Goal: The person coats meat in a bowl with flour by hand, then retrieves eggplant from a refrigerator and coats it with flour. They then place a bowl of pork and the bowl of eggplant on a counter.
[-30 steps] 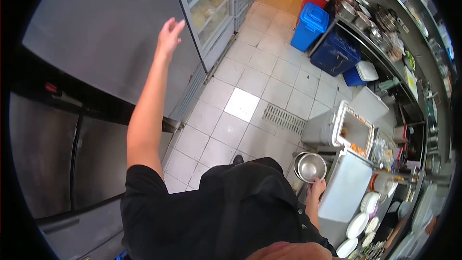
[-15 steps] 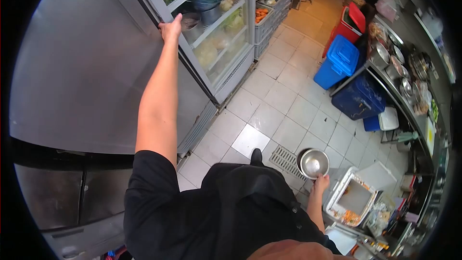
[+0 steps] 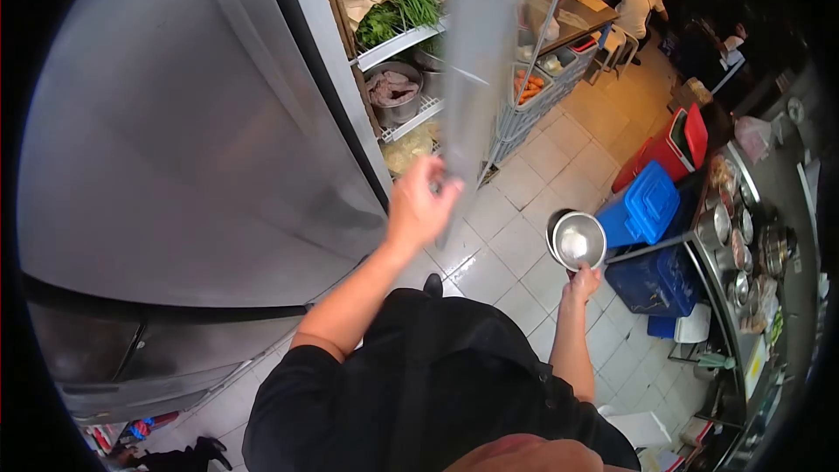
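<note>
My left hand [image 3: 419,208] is at the near edge of a glass refrigerator door [image 3: 482,61], fingers curled on its grey frame, which is smeared by motion. The door stands swung out from the cabinet. Behind it, a metal pot [image 3: 398,98] holding pieces of what looks like raw meat sits on a wire shelf, below a shelf of green herbs [image 3: 398,17]. My right hand [image 3: 581,282] grips the rim of a shiny metal bowl [image 3: 580,240]. A second, darker rim shows behind it, so two bowls may be nested. The top one looks empty.
A steel cabinet [image 3: 201,149] fills the left. To the right are a blue lidded bin [image 3: 648,201], a red bin [image 3: 651,162] and a counter with several metal pots [image 3: 715,225]. Grey crates [image 3: 533,114] line the far side; a person [image 3: 641,7] is farther back.
My left hand has pulled the refrigerator door open, towards me and to the right. The right hand has moved forward with the bowl. The view has shifted.
</note>
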{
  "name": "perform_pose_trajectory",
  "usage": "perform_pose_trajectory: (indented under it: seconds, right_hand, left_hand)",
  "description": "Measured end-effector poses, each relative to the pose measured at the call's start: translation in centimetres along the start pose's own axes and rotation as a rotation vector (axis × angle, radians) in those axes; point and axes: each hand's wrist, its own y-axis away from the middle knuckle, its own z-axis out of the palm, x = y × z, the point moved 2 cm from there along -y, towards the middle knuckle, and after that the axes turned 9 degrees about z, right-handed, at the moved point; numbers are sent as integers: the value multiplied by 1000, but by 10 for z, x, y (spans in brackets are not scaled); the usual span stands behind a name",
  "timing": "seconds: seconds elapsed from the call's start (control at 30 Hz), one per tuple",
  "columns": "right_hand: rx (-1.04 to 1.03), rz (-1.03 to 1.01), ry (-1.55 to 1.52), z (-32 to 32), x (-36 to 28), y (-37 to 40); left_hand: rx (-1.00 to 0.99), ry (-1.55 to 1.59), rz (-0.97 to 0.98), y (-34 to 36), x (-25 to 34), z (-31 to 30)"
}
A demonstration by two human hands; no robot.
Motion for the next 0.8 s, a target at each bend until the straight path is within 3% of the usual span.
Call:
perform_pose_trajectory:
  seconds: [0.07,0.13,0.2,0.27,0.3,0.4,0.47,0.6,0.67,0.7,0.73,0.77,0.8]
  right_hand:
    - [32,68,-38,37,10,-19]
    - [34,63,-92,72,12,-33]
    - [49,67,-141,92,21,-57]
    - [-136,-145,-113,94,27,-100]
    - [-6,-2,181,95,17,-115]
    - [-128,5,226,76,-37,-145]
    - [-180,40,39,59,-54,-194]
    - [-262,39,87,35,-89,-270]
    - [-150,34,75,33,-105,-288]
    - [-145,49,86,25,-102,-305]
    - [-127,-196,403,9,-106,-323]
    - [-114,-441,720,-1,-107,-337]
    - [-117,-428,731,3,-110,-340]
  left_hand:
    - [-153,356,-20,7,9,22]
    - [-278,494,-89,4,-10,58]
    - [-375,541,-108,-10,-60,112]
    - [-518,459,-122,-18,-127,177]
    - [-513,388,-93,-29,-153,203]
    - [-506,265,-91,-74,-233,275]
    - [-470,72,-142,-117,-264,308]
    - [-214,-199,-124,-180,-360,383]
    - [-349,-159,-554,-216,-392,382]
    - [-408,-224,-640,-224,-428,388]
    - [-471,-287,-722,-224,-458,393]
    - [-365,-342,-744,-223,-466,393]
    - [-255,-396,-764,-223,-471,395]
